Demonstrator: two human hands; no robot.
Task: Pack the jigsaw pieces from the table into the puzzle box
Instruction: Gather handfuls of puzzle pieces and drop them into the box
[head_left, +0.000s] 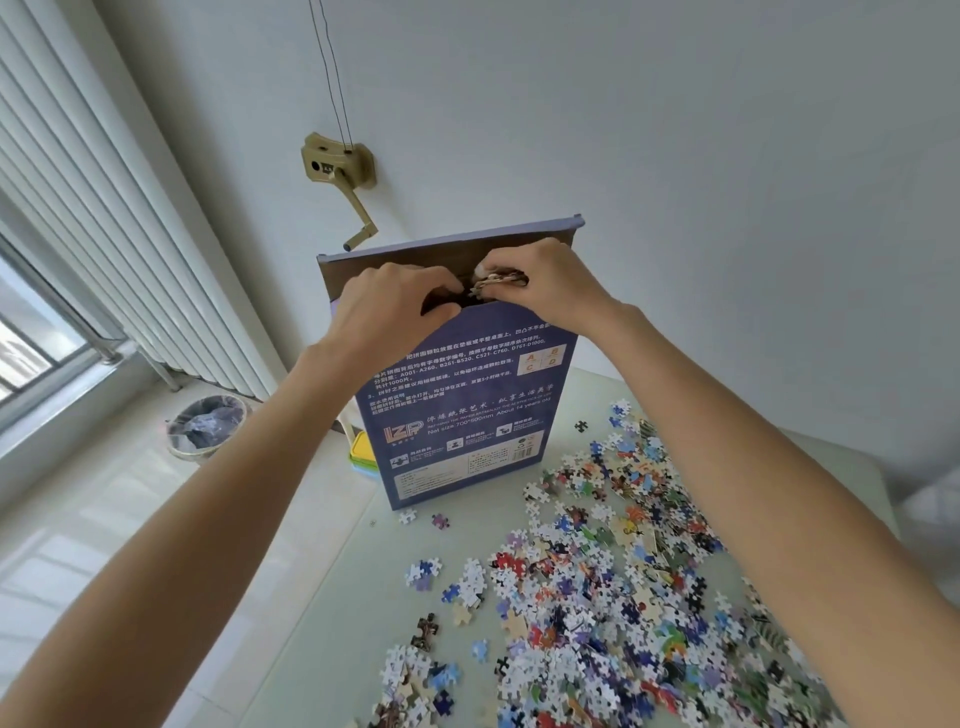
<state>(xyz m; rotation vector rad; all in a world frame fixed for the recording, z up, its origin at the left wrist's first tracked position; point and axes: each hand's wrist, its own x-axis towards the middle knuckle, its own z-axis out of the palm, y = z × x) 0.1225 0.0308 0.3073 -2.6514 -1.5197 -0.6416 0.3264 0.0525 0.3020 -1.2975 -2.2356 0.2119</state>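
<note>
A tall, flat, dark-blue cardboard puzzle box (457, 405) printed with white text stood on end near the far left part of a pale green table (332, 597); its top flap was folded back, leaving a brown-lined opening at the top, probably so pieces could be dropped straight down inside. Both bare arms reached up from the bottom of the view to that opening. The left hand (387, 306) sat at the front lip of the opening with its fingers curled over the edge, seemingly to hold the mouth wide and keep the upright box from tipping; the right hand (540, 288) had its fingers bunched around a small handful of jigsaw pieces (496, 283), held right at the mouth of the box and not yet let go. Most of the task's pieces were not packed; a large loose scatter of multicoloured jigsaw pieces (623, 597), many face down and showing white, covered the right and near part of the table, with a few strays lying just beside the foot of the box. Off the table to the left stood a lined waste bin (208, 426) on the floor below a white radiator (104, 234); a tan hand-crank fitting (340, 171) was fixed to the wall behind the box.
</note>
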